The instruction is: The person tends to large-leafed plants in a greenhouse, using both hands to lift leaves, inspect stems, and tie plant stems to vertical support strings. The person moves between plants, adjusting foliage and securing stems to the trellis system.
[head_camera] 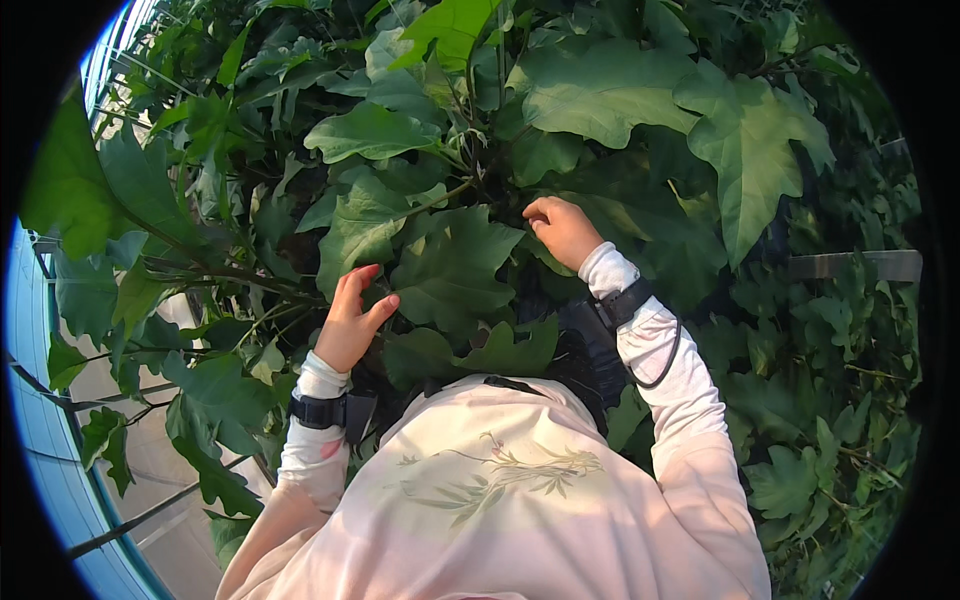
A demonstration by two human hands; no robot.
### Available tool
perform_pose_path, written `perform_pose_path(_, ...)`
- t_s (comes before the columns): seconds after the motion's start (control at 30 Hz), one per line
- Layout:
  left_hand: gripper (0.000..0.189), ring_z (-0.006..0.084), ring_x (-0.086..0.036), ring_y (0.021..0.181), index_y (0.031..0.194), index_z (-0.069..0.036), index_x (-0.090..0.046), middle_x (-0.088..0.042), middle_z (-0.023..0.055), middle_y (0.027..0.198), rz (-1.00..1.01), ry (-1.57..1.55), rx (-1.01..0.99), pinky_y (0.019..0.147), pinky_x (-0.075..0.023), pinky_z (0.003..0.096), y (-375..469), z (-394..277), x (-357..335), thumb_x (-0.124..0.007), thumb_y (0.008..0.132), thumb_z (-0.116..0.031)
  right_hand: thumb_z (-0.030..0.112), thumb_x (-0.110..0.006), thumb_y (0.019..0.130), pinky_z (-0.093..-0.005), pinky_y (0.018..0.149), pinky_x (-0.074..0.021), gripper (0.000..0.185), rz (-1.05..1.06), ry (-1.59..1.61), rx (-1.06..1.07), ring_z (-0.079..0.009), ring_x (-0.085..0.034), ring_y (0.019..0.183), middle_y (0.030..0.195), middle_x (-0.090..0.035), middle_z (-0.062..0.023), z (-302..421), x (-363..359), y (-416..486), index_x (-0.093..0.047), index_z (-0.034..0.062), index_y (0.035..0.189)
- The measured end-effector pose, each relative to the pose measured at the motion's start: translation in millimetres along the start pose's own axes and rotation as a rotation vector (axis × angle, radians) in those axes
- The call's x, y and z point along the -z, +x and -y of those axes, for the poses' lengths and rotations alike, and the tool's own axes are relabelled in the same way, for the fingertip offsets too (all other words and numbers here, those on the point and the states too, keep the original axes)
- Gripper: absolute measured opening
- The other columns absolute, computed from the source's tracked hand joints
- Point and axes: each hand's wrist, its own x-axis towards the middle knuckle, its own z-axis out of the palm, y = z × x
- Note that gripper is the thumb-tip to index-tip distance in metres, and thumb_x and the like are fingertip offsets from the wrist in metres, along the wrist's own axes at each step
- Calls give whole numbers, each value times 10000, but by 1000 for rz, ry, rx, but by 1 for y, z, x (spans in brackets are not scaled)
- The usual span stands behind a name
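Observation:
My left hand point(349, 321) is beside a large lobed leaf point(454, 270) of what looks like an eggplant plant. Its thumb and fingers are apart, and nothing shows between them. To the right and farther up, my right hand point(564, 231) reaches in among the foliage near the plant's main stem point(474, 150). The fingers there are curled, with their tips partly hidden, so whether they pinch anything is unclear. A side branch point(442, 196) runs from the stem down towards the left, bearing a pale green leaf point(366, 217) above my left hand.
Broad leaves point(611, 94) overhang the upper right. Woody branches point(247, 281) spread out at left, before greenhouse framing point(135, 529) and a translucent wall point(52, 427). A flat grey bar point(859, 265) juts in at right, among more foliage point(795, 480). A cable loop point(670, 360) hangs from my right wrist strap.

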Motion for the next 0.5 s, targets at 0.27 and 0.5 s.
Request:
perform_pose_path(0.27, 576, 238, -447, 1219, 1380, -63, -386, -428, 104, 1365, -113, -187, 174, 983, -401, 349, 12, -13, -2, -653, 891, -210, 202, -586, 806, -395, 1020, -384, 380, -233, -425, 183, -309, -494, 1165, 1250, -515, -121, -13, 77, 130, -602, 83, 1166)
perform_pose_path(0.5, 671, 224, -443, 1207, 1430, -62, -319, -370, 114, 1392, -418, -269, 292, 982, -410, 318, 6, -56, -47, -677, 873, -171, 168, -546, 818, -419, 1069, -307, 360, 86, -513, 189, -298, -403, 1269, 1293, -486, -136, -89, 96, 127, -603, 95, 1166)
